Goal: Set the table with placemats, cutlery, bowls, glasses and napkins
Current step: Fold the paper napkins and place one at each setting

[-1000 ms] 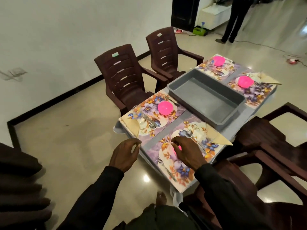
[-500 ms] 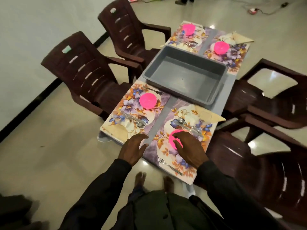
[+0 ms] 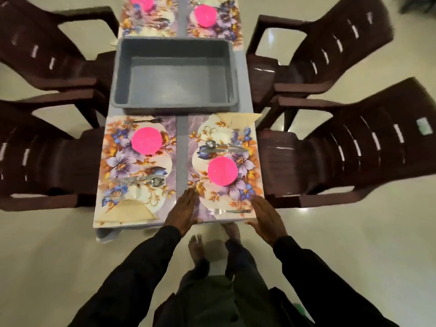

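Note:
Several floral placemats lie on the table. The near right placemat (image 3: 236,199) carries a pink bowl (image 3: 222,171), a spoon and knife (image 3: 221,147), a fork (image 3: 227,211) and a beige napkin (image 3: 238,118). The near left placemat (image 3: 122,161) holds a pink bowl (image 3: 146,140), cutlery (image 3: 144,181) and a napkin (image 3: 127,212). My left hand (image 3: 184,208) rests flat at the near right placemat's left edge. My right hand (image 3: 266,215) lies flat at its right corner. Both hands are open and hold nothing.
An empty grey tub (image 3: 174,72) stands mid-table. Two more placemats with pink bowls (image 3: 204,15) lie beyond it. Dark brown plastic chairs (image 3: 354,147) stand on both sides of the table. My bare feet (image 3: 197,246) are at the table's near end.
The view swung to look straight down the table. My right hand left the pink bowl and moved to the placemat's right corner; my left hand went to its left edge.

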Demonstrator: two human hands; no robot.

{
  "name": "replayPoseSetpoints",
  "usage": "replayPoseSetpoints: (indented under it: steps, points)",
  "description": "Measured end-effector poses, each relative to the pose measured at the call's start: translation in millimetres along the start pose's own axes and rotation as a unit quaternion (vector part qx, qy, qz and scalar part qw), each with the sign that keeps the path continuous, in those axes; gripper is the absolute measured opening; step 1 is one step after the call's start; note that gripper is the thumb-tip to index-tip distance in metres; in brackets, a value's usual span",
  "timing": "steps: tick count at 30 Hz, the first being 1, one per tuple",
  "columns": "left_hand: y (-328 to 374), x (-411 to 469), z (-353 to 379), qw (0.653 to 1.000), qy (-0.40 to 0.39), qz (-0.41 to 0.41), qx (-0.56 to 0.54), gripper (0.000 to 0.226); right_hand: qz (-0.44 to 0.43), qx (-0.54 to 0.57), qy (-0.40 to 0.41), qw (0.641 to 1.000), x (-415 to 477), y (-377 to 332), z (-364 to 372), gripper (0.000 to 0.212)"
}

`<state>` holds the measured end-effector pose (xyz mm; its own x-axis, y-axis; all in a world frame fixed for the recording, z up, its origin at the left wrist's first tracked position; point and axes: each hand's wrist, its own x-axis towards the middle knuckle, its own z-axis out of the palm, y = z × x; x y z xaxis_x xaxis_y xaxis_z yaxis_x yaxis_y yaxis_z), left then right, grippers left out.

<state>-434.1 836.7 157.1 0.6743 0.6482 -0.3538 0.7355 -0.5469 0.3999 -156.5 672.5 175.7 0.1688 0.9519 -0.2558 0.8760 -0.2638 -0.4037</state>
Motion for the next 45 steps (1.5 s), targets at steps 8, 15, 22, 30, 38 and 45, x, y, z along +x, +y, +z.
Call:
replayPoseSetpoints:
  steps: [8,15,22,30,38,45]
  points:
    - [-21,12,7,0.994,-0.033,0.052,0.095,0.112,0.006,-0.003,-0.007,1.000,15,17,16,0.112]
    - [-23,11,6,0.994,-0.048,0.059,0.075,0.112,-0.012,0.013,0.013,1.000,15,17,11,0.109]
    - [-26,10,12,0.996,-0.057,0.045,0.059,0.110,-0.005,0.020,0.002,1.000,16,23,13,0.108]
    - [-32,12,21,0.997,-0.048,0.051,0.023,0.109,-0.030,0.030,0.031,0.999,20,27,11,0.101]
    - [-20,16,-8,0.999,-0.023,0.021,-0.037,0.105,-0.039,0.086,0.034,0.995,31,46,-21,0.070]
    - [-23,102,-94,0.986,0.139,0.034,-0.087,0.089,-0.177,-0.013,0.154,0.972,199,85,-101,0.064]
